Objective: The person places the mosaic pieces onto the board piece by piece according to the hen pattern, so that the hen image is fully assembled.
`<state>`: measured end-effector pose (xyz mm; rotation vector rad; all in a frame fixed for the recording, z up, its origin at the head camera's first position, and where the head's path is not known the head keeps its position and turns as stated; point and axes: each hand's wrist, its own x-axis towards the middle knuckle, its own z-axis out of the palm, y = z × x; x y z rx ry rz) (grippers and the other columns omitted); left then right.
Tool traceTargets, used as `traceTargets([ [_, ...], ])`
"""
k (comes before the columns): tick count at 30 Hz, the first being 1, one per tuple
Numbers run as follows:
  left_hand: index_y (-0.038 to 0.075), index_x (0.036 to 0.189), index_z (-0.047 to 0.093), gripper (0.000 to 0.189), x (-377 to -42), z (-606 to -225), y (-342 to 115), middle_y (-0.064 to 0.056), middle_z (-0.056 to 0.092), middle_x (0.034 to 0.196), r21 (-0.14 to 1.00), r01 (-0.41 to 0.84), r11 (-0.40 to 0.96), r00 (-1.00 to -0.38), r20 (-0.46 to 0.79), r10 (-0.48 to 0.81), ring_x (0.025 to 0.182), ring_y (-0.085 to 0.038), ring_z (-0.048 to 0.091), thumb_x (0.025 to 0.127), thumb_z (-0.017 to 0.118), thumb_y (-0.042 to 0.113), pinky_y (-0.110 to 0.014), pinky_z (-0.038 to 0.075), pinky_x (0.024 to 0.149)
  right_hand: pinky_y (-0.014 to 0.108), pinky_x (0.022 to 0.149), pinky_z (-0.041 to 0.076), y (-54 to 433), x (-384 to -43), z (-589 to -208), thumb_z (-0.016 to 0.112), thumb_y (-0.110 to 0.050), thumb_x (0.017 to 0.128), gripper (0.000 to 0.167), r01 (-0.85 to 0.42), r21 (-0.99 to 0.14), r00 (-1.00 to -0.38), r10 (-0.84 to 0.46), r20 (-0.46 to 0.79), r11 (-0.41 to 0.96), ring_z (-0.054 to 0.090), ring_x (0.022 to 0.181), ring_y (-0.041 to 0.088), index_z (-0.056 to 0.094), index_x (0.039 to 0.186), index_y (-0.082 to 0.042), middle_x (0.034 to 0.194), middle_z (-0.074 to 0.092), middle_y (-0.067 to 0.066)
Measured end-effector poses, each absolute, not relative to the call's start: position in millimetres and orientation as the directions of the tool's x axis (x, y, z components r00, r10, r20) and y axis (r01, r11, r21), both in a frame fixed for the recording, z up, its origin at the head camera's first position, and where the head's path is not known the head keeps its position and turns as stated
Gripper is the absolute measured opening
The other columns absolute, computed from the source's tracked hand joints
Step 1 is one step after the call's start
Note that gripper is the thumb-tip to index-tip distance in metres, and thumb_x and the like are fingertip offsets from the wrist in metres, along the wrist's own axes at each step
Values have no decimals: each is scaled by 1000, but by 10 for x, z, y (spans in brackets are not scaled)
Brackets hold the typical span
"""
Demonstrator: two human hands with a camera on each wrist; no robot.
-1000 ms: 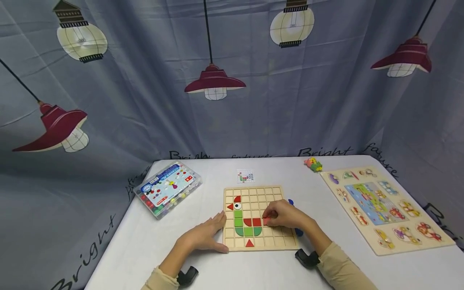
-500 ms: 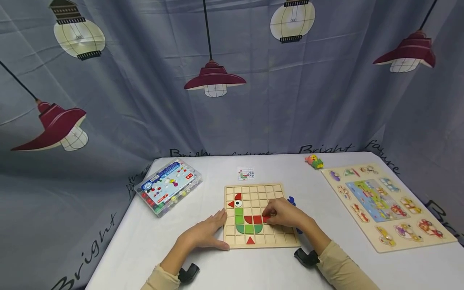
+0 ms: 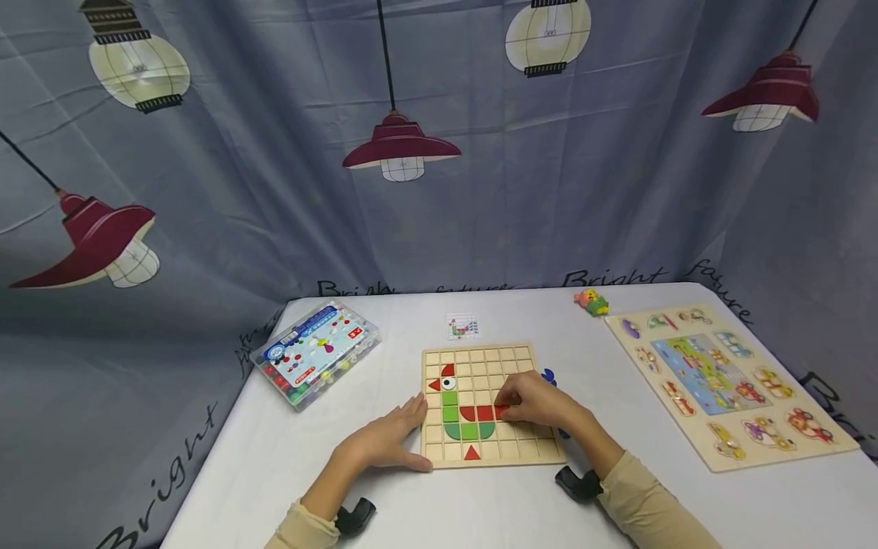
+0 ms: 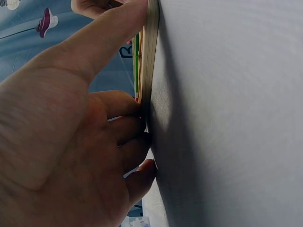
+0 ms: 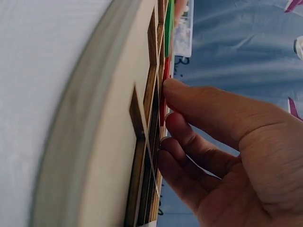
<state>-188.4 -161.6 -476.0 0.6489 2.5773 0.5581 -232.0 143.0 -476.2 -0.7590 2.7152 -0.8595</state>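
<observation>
A wooden grid board point(image 3: 511, 450) lies flat on the table with coloured pieces in its cells, forming a bird-like shape: red pieces, green squares point(image 3: 450, 413), rounded green corners and an eye piece point(image 3: 448, 383). My left hand point(image 3: 387, 438) rests at the board's left edge, fingers spread, its thumb at the near corner in the left wrist view. With curled fingers my right hand point(image 3: 535, 400) holds a red piece point(image 3: 501, 412) at its cell, right of another red square point(image 3: 484, 412). In the right wrist view, the thumb point(image 5: 175, 87) touches the red piece, partly hidden by the fingers.
A small pattern card point(image 3: 463, 326) lies behind the board. A clear plastic box point(image 3: 315, 354) of coloured pieces is at the left, a large picture puzzle board point(image 3: 686, 450) at the right. Blue pieces point(image 3: 549, 376) lie beside the grid board. A small toy point(image 3: 592, 302) is at the back.
The red piece under my right hand now lies level in line with the other red pieces; earlier it sat slightly askew. The left hand has stayed at the board's edge. The head view shifts slightly.
</observation>
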Motion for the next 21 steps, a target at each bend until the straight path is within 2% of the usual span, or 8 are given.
traceTargets([
  [13,5,154,24,109,-1851,-4769,-1649,-11,17,164,476,348,808,-803,-293,518,151,-30,18,74,75,58,-50,23,122,19,65,47,1405,-2296,-4758,80,-14,78,15,-417,-599,-841,-540,-31,684,53,76,7,77,92,-12,86,65,-7],
  [17,6,154,25,109,-1839,-4773,-1635,-10,18,164,468,348,812,-804,-297,516,151,-31,20,74,75,59,-51,24,121,20,68,50,1553,-2325,-4713,79,-16,79,18,-444,-605,-831,-557,1,661,57,80,9,76,96,-12,91,67,-4],
  [21,6,154,25,108,-1840,-4753,-1617,-10,18,164,469,344,814,-806,-297,512,151,-31,20,74,75,59,-52,25,121,22,69,52,1789,-2394,-4636,76,-8,81,18,-464,-609,-831,-555,47,643,59,81,13,74,99,-8,95,69,1],
])
